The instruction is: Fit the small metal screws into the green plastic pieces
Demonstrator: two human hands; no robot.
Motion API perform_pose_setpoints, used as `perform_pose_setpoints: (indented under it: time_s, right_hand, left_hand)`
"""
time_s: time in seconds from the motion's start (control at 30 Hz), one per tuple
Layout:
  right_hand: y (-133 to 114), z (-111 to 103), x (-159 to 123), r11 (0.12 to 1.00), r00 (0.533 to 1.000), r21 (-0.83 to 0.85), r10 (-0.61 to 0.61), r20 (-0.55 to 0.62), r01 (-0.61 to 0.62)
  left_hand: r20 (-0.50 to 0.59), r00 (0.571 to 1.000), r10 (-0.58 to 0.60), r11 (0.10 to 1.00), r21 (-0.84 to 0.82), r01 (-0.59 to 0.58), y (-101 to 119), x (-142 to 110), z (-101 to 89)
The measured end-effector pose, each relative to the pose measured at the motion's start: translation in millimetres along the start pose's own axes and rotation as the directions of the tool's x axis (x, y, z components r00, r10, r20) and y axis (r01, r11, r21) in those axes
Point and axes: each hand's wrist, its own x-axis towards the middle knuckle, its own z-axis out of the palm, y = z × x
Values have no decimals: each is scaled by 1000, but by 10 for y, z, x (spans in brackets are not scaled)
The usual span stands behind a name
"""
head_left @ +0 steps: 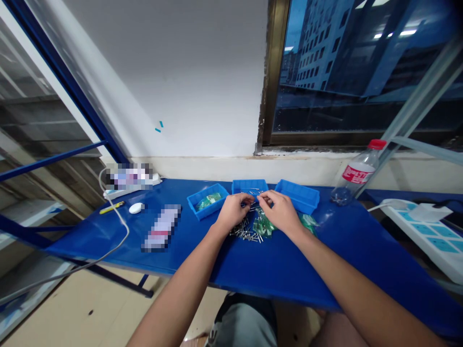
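My left hand [233, 208] and my right hand [278, 208] are close together above the blue table, fingertips pinched. What they hold between the fingertips is too small to make out. Below and between them lies a loose pile of thin metal pins [249, 233], like rivets or nails. Small green-tinted plastic bags [265, 225] lie beside the pile, partly under my right hand. Just beyond my fingers stands a blue bin [249, 184] with some thin metal pieces showing at it; its lower part is hidden by the hands.
On the left a second blue bin [207, 202] holds green bags; a third blue bin [298, 195] sits to the right. A blurred-out flat object [161, 229], a white mouse-like object [136, 208], a yellow cutter [111, 208] and a cable lie left. A bottle [356, 176] stands at back right.
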Motion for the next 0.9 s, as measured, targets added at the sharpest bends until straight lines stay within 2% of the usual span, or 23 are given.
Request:
perform_pose_setpoints:
  time_s: [0.1,0.47,0.67,0.8,0.9]
  right_hand:
    - [22,7,4,1000,1000,3,-10,-3,10]
    - [33,22,16,999,1000,34,-11,-7,11]
    - [42,15,16,992,990,1,-124,62,124]
    - [70,30,5,982,982,-69,-169,84,175]
    - [85,56,-4,986,985,-64,-149,83,155]
  left_hand:
    - [-50,998,-40,996,-85,35,9,5,-5]
    - [-124,983,-136,957,-275,97,-7,16,-8]
    - [-79,975,-206,845,-518,136,-22,26,21]
    - [-79,972,-222,831,-537,146,5,22,9]
    - [-66,972,-224,833,-530,156,9,18,12]
